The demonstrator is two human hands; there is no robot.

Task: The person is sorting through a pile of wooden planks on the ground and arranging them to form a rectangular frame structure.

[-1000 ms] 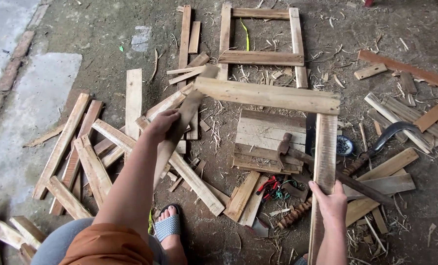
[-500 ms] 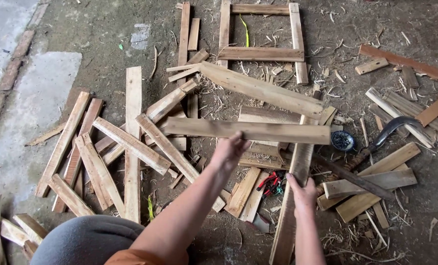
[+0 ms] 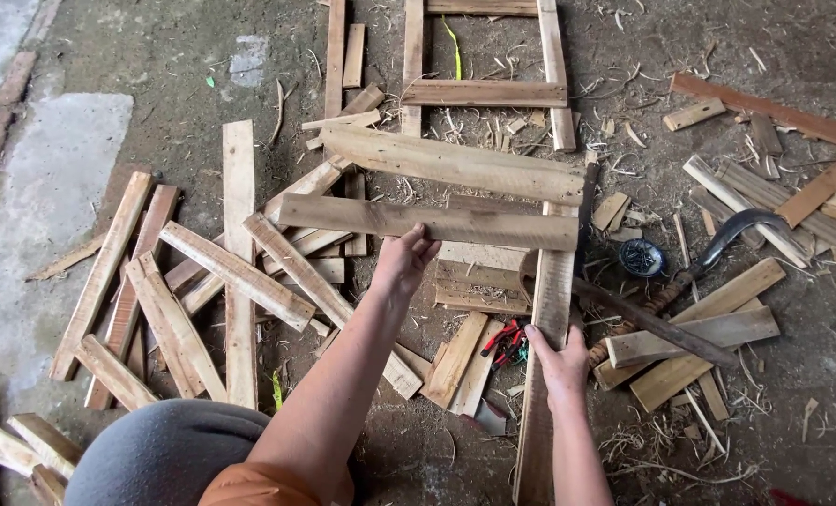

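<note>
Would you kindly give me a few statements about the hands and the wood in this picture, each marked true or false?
1. The left hand grips the horizontal plank. True.
2. The right hand holds pliers. False: it grips the upright plank; the red pliers lie on the ground.
3. A sickle lies right of the planks. True.
4. The small dish of nails sits on the horizontal plank. False: it rests on the ground near the sickle.
5. A wooden frame lies beyond the planks. True.
</note>
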